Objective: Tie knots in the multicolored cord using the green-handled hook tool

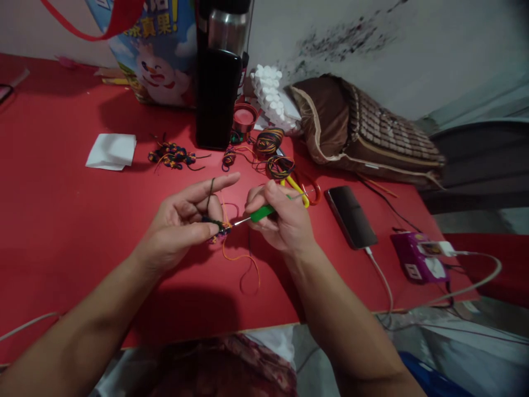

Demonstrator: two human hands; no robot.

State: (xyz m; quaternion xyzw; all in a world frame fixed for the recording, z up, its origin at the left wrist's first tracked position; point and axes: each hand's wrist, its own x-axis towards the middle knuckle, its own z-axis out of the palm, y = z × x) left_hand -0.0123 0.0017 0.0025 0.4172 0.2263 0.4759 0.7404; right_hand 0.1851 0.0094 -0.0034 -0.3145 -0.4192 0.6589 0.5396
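My left hand point(177, 223) pinches a small piece of dark multicoloured crochet work point(220, 230) between thumb and fingers. Its index finger is stretched out, with a dark strand of yarn running over it. In my right hand point(281, 218) is a crochet hook with a green handle point(262, 213), and its thin metal shaft reaches left to the crochet work. Where the hook's tip sits among the stitches I cannot make out. A loose orange yarn tail point(239, 257) hangs from the work in a curl over the red table point(177, 300).
Behind my hands lie wound yarn point(269, 141), scissors with yellow and red handles point(312, 190) and a crocheted bundle point(171, 155). A black phone point(220, 99) stands upright. Rightward are another phone point(350, 216), a purple box point(417, 259) and a brown cushion point(330, 118). White paper point(111, 151) lies left.
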